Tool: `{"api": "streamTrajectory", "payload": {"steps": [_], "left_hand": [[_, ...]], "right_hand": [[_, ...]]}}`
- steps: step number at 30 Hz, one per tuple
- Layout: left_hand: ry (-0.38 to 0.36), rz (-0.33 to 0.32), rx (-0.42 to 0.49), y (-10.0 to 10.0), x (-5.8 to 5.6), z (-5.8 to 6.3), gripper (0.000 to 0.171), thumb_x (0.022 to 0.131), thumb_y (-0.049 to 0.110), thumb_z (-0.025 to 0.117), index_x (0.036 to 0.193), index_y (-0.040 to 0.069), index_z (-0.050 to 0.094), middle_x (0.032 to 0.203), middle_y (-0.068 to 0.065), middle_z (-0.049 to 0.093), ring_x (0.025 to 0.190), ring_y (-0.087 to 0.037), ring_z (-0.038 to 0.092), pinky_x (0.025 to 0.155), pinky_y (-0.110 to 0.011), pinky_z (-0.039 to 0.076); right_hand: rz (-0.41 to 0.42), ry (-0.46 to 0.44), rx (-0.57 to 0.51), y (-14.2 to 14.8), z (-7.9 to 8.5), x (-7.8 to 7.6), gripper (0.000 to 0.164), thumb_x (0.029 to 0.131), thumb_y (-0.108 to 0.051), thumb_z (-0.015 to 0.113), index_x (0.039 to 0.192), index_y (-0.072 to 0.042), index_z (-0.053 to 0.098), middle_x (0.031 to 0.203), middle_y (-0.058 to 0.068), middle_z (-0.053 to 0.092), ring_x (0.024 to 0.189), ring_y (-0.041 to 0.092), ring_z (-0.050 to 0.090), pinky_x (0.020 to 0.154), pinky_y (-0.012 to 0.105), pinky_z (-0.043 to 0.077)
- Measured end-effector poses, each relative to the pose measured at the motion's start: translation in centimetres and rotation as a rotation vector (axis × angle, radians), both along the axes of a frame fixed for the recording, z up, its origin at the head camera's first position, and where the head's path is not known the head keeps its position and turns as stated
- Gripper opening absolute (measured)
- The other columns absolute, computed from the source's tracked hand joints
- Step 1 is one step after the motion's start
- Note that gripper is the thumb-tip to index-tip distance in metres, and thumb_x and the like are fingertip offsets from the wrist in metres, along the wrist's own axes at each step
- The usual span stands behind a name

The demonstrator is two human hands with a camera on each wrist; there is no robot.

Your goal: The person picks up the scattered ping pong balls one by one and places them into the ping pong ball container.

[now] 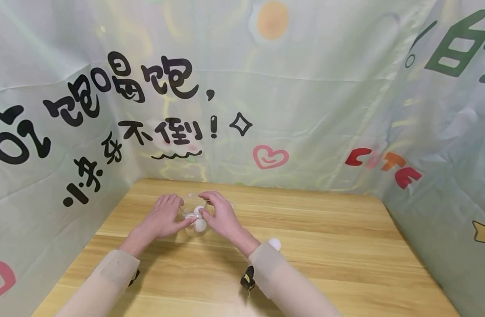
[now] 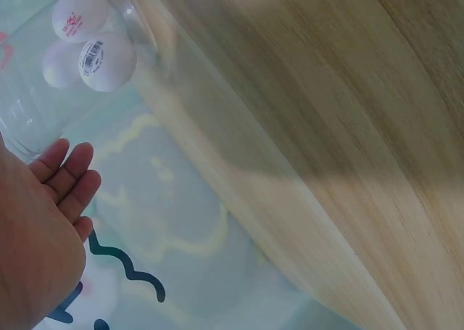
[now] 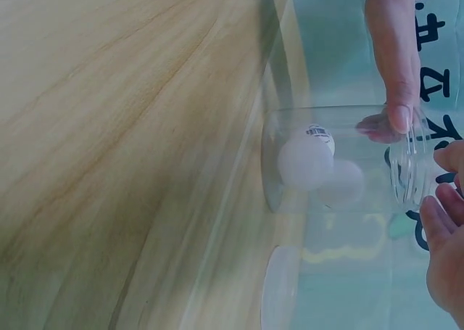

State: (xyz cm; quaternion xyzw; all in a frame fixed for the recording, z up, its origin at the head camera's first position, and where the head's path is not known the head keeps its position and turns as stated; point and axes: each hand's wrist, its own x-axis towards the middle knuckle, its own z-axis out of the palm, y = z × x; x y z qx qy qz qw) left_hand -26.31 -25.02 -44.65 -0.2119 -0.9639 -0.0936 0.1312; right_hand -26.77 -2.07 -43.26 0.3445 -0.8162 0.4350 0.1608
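A clear cup [image 1: 192,232] stands upright on the wooden table with several white table tennis balls [image 1: 200,225] in it; two show printed marks in the left wrist view. My left hand [image 1: 166,216] grips the cup from the left, thumb across its near side close to the rim. My right hand [image 1: 222,215] holds the rim from the right, its thumb and fingers bent. In the right wrist view the left thumb [image 3: 400,116] lies against the cup wall, and the right fingers [image 3: 438,225] are at the rim; their exact contact there is partly hidden.
Another white ball [image 1: 275,244] lies on the table [image 1: 325,273] beside my right sleeve. A clear round disc [image 3: 279,290] lies near the cup, partly behind my right hand in the head view. Printed cloth walls [image 1: 306,110] enclose the table's back and sides.
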Motion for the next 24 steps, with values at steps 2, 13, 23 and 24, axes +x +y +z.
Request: {"api": "streamTrajectory", "payload": {"steps": [2, 13, 23, 24], "left_hand": [[-0.004, 0.001, -0.002, 0.0, 0.0, 0.0, 0.069, 0.094, 0.064, 0.064, 0.114, -0.001, 0.057, 0.104, -0.009, 0.054, 0.103, -0.032, 0.048, 0.1, -0.053, 0.039], [-0.007, 0.008, -0.005, 0.0, 0.0, -0.1, 0.069, 0.094, 0.065, 0.063, 0.115, -0.001, 0.057, 0.105, -0.009, 0.054, 0.101, -0.031, 0.047, 0.099, -0.052, 0.039], [0.0, 0.005, 0.003, -0.1, -0.1, -0.2, 0.069, 0.094, 0.065, 0.063, 0.115, -0.001, 0.056, 0.106, -0.009, 0.054, 0.102, -0.032, 0.047, 0.1, -0.052, 0.038], [0.001, 0.004, 0.003, -0.1, -0.1, -0.2, 0.069, 0.094, 0.065, 0.063, 0.115, -0.001, 0.056, 0.106, -0.009, 0.054, 0.103, -0.032, 0.047, 0.1, -0.052, 0.038]], "right_hand": [[0.005, -0.003, -0.003, 0.1, 0.1, 0.1, 0.038, 0.094, -0.001, 0.073, 0.131, 0.001, 0.063, 0.131, 0.014, 0.065, 0.119, 0.027, 0.065, 0.102, 0.029, 0.052], [0.003, -0.024, -0.029, 1.1, 0.7, 0.8, 0.04, 0.094, -0.002, 0.073, 0.133, -0.002, 0.063, 0.135, 0.012, 0.064, 0.122, 0.026, 0.064, 0.102, 0.035, 0.053], [0.025, 0.006, -0.115, 2.5, 1.6, 1.9, 0.041, 0.094, -0.001, 0.074, 0.133, 0.0, 0.063, 0.135, 0.012, 0.064, 0.124, 0.027, 0.063, 0.103, 0.03, 0.052], [0.028, 0.012, -0.127, 2.7, 1.7, 2.0, 0.041, 0.093, 0.0, 0.074, 0.133, 0.0, 0.063, 0.135, 0.012, 0.064, 0.123, 0.027, 0.063, 0.103, 0.03, 0.052]]}}
